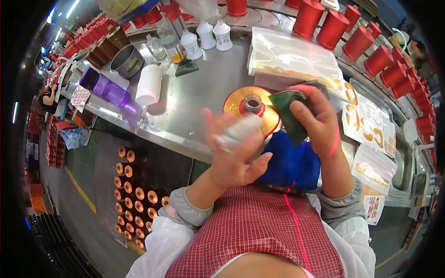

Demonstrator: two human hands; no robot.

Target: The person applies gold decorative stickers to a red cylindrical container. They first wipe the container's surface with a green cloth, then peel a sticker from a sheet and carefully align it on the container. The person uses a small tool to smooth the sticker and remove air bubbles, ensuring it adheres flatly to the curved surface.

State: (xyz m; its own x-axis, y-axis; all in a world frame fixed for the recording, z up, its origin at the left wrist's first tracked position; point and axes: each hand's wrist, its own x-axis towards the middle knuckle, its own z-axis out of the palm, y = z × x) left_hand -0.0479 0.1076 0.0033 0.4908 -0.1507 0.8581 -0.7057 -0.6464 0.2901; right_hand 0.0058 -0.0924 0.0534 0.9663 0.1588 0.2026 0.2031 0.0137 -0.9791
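Disc-topped bottle (251,107) sits at table (194,97) front edge, betw. both hands. Left hand (234,150) just in front, right hand (317,118) touching its right side w/ cloth (288,113). Cup (149,84) and pot (127,60) well left, small bottles (206,37) behind, bag stack (292,58) behind-right, row of cylinders (366,39) beyond that.

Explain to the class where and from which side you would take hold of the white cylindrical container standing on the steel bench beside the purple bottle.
Grip the white cylindrical container around its straight side wall, near mid-height, coming from the near bench edge on its right. It stands upright with smooth, even sides, so fingers can wrap it. The purple bottle lies close on its left and the metal pot behind, crowding those sides.
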